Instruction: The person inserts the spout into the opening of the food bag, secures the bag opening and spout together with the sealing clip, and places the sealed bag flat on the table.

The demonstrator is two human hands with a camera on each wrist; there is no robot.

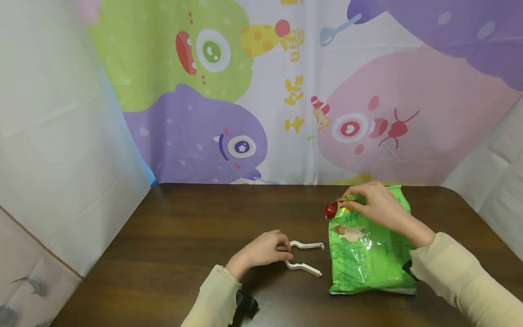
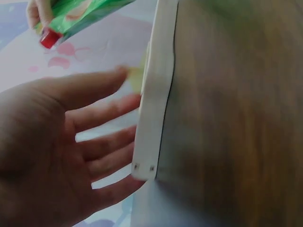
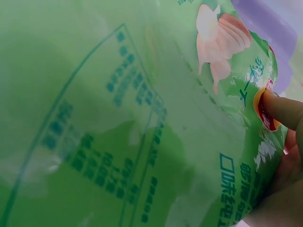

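Observation:
A green plastic bag [image 1: 367, 259] with a red cap [image 1: 331, 210] at its upper left corner lies or leans at the table's right side. My right hand [image 1: 377, 204] grips its upper part near the cap, thumb pressed on a small yellow-and-red patch [image 3: 267, 109]. My left hand [image 1: 265, 249] is at the closed end of a white two-armed clip [image 1: 306, 268], whose arms spread toward the bag. The left wrist view shows fingertips at the edge of the clip [image 2: 154, 104], with the fingers fairly straight and the thumb apart from it.
The dark wooden table [image 1: 171, 254] extends left of the hands. A cartoon-printed curtain [image 1: 286, 150] hangs along its back edge, and pale cloth [image 1: 69, 113] hangs at the left. A black strap [image 1: 247, 303] is on the left wrist.

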